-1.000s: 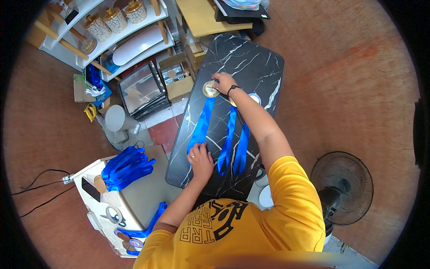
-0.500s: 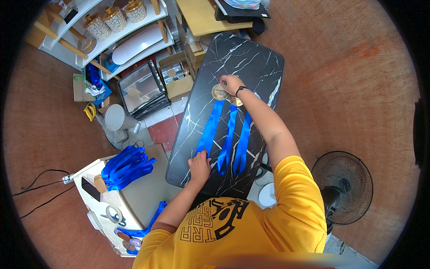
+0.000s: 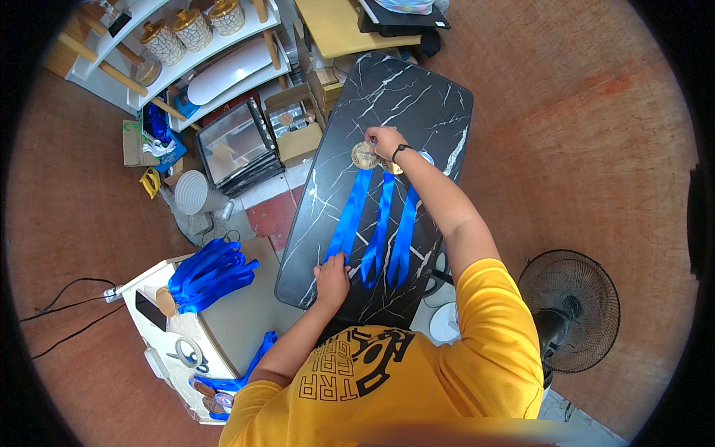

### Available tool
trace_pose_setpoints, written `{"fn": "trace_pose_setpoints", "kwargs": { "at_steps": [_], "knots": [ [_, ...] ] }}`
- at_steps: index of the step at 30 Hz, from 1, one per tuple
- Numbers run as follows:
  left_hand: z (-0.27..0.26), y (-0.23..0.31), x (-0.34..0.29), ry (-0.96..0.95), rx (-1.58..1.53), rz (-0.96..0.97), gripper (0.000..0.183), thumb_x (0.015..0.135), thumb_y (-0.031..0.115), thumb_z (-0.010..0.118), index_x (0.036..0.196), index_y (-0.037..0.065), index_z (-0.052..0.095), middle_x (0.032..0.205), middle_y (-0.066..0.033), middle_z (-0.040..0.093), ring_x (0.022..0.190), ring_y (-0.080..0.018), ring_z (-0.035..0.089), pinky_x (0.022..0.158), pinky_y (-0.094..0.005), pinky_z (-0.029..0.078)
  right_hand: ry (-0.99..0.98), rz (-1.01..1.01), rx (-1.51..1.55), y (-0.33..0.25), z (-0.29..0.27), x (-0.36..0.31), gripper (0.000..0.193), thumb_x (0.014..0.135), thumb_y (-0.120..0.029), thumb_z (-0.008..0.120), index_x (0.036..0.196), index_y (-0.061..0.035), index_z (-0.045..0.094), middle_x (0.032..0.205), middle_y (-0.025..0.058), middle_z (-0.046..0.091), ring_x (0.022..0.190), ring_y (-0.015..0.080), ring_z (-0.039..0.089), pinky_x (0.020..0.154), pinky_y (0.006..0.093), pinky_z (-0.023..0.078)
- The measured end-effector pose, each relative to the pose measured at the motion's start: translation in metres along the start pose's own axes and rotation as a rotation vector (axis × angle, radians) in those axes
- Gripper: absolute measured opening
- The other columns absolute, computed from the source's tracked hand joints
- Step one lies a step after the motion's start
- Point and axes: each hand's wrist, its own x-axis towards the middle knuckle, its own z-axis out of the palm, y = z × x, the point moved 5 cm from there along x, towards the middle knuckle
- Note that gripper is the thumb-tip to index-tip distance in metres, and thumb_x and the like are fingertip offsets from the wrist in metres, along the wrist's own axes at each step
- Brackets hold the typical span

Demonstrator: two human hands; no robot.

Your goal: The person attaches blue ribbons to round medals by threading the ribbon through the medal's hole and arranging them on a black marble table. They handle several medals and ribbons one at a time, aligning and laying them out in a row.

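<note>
1 gold medal (image 3: 365, 156) lies near the middle of the black marbled table (image 3: 432, 97), the leftmost of 3 medals there; the right hand (image 3: 386, 141) is at its upper right edge, fingers bent and drawn close together, though whether they pinch the medal is hidden; 1 blue ribbon (image 3: 350, 208) runs from it down to the left hand (image 3: 332, 283), whose half-curled fingers touch the ribbon's lower end; I cannot tell if they grip it.

Just beside it are the 2 other medals: 1 gold-coloured middle medal (image 3: 392, 168), partly behind the right hand, and 1 white-and-blue medal (image 3: 426, 157), partly behind the forearm; below them lie 2 more ribbons, the middle ribbon (image 3: 385, 231) and the right ribbon (image 3: 403, 238), making 3 in all.

To the left, 1 pale side table (image 3: 257, 305) bears 1 bundle of blue ribbons (image 3: 211, 276), too tangled to count, 1 dark phone-like slab (image 3: 151, 311) and 1 ring-shaped roll (image 3: 181, 344); farther off are 3 gold-lidded jars (image 3: 226, 18) and, at right, 1 black fan (image 3: 570, 311).
</note>
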Motion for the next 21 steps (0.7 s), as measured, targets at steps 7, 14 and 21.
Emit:
{"fn": "trace_pose_setpoints", "kwargs": {
  "at_steps": [7, 14, 21],
  "knots": [
    [-0.018, 0.014, -0.007, 0.159, 0.033, 0.096, 0.029, 0.087, 0.019, 0.068, 0.111, 0.007, 0.058, 0.1, -0.0138, 0.06, 0.097, -0.0336, 0.058, 0.086, -0.0473, 0.038, 0.173, -0.064, 0.2, -0.006, -0.04, -0.02, 0.034, 0.075, -0.018, 0.077, 0.108, -0.0153, 0.069, 0.093, 0.009, 0.069, 0.087, 0.0279, 0.066, 0.077, 0.041, 0.053],
    [0.002, 0.037, -0.007, -0.028, -0.275, 0.139, 0.038, 0.084, 0.022, 0.072, 0.112, 0.003, 0.055, 0.108, -0.0172, 0.057, 0.103, -0.0384, 0.056, 0.088, -0.0473, 0.043, 0.61, 0.032, 0.467, 0.044, -0.069, -0.157, 0.015, 0.084, -0.016, 0.07, 0.095, -0.0054, 0.069, 0.082, 0.0116, 0.068, 0.075, 0.0225, 0.065, 0.069, 0.034, 0.05],
    [0.026, 0.045, -0.02, 0.014, -0.31, 0.111, 0.043, 0.082, 0.015, 0.072, 0.116, 0.0, 0.05, 0.109, -0.0243, 0.057, 0.101, -0.0425, 0.058, 0.086, -0.0484, 0.047, 0.283, 0.346, 0.487, 0.023, 0.065, -0.317, 0.01, 0.083, -0.014, 0.07, 0.082, -0.0052, 0.065, 0.072, 0.0073, 0.067, 0.063, 0.0175, 0.062, 0.061, 0.0319, 0.049]
  ]
}}
